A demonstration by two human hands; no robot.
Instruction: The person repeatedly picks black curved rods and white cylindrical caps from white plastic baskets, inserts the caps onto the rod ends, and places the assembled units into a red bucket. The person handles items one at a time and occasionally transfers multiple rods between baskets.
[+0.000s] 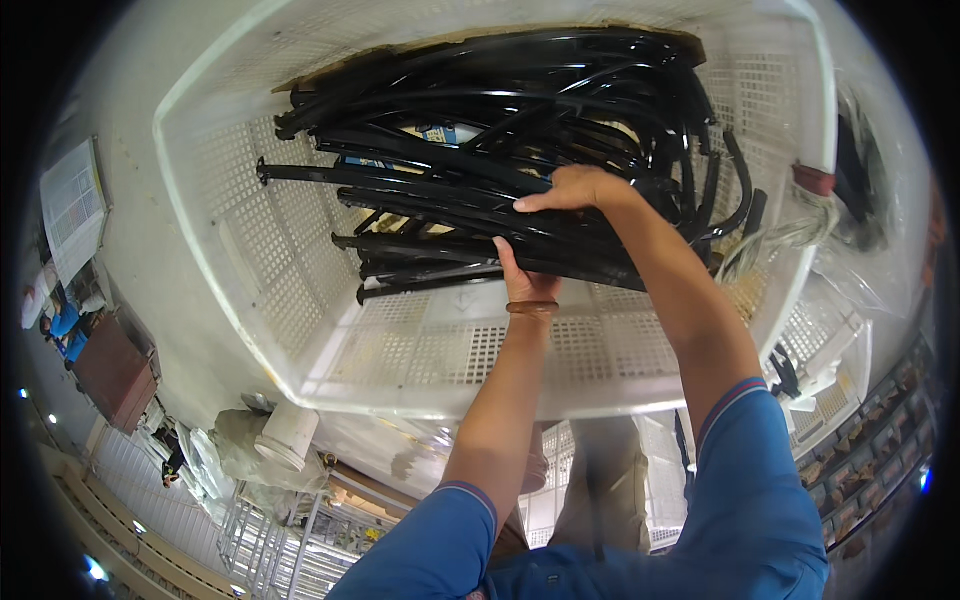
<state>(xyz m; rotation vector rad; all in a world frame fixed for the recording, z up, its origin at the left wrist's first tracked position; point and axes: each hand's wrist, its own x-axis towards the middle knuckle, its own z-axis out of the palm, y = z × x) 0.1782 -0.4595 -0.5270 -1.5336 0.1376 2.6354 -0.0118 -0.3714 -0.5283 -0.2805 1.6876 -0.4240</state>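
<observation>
Our left hand [532, 284] comes up from the near side, its thumb laid over the nearest of the black strips [450, 158] and its palm below them. The fingers pass out of sight beneath, so we cannot tell whether it is clamped on them; the low position seems suited to supporting their weight. Our right hand [580, 188] reaches in from above, a little farther to the right, thumb pointing left along the strips and fingers curled out of view. We cannot tell whether that one is clamped either; with our hands on opposite sides of the nearest strips, we probably keep those from rolling or twisting.

The strips lie heaped inside a white crate [460, 370], mostly lengthwise from left to right, likely because their long shape packs best that way. Their left ends spread apart, while several bend round at the right, which probably makes them tangle there. Brown cardboard [692, 46] shows along the far edge of the heap, perhaps as a liner protecting the glossy surfaces.

At the crate's right side, pale cords [780, 245] hang below a red band [813, 180], possibly for tying or pulling. Outside, a white bucket [287, 437] stands beyond the near left corner.
</observation>
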